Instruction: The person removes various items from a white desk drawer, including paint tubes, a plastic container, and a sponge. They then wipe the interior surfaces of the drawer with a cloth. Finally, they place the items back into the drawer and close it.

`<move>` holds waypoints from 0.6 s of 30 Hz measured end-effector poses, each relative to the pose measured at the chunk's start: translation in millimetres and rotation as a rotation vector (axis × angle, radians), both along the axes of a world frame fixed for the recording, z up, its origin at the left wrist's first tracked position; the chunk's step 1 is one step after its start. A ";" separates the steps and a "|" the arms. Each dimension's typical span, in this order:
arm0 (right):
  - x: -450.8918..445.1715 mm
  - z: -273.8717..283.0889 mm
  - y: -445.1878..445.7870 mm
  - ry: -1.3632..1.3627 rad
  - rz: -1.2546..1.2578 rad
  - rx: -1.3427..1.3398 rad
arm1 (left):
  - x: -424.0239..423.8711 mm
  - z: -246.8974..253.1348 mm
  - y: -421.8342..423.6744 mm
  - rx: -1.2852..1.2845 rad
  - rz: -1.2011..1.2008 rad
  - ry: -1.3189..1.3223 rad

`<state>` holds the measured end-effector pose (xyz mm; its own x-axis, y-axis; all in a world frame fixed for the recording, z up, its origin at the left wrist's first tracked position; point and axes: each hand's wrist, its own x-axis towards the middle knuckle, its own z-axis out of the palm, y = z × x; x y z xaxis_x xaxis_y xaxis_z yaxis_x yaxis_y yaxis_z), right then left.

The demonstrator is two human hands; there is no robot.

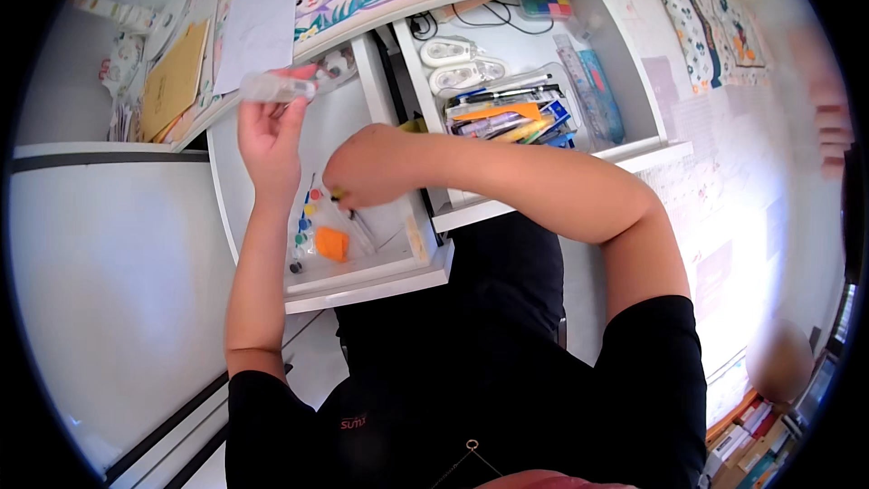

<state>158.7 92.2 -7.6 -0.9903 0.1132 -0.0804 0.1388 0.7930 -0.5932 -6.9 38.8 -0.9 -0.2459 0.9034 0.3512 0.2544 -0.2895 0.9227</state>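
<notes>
My left hand [270,132] holds a clear plastic container [277,87] above the open left drawer [227,197]; something pink-red shows behind it. My right hand [370,166] is low in the same drawer, its fingers bent down around a small dark and yellowish item, mostly hidden. Just below those fingers lies a clear, slim pen-like object [361,231]. A strip of small paint pots [305,224] and an orange piece [332,244] lie near the drawer's front. At the drawer's back is a clear container [338,71] with its contents unclear.
The open right drawer [648,115] holds correction tape dispensers [448,51], a tray of pens [502,112], a ruler [577,81], a teal case [601,95], cables and a colourful box [545,3]. Paper [258,27] and a brown envelope [175,81] lie on the desk. Another person's hand [831,136] shows at far right.
</notes>
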 end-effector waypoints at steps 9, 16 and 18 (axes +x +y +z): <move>-8.8 -17.3 -14.4 -0.006 0.028 0.077 | 115.2 -11.4 126.1 -0.227 -0.495 0.110; -13.4 -22.5 -17.6 0.017 -0.023 0.122 | 218.2 -61.7 217.7 -0.265 -0.503 0.576; -11.4 -18.1 -15.5 -0.058 0.024 0.053 | 243.4 -82.1 233.5 -0.232 -0.395 0.618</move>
<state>147.3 76.7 -25.7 -0.9866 0.0956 -0.1324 0.1528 0.8268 -0.5414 236.5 272.3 -83.0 0.2892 0.9508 0.1109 0.6614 -0.2822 0.6949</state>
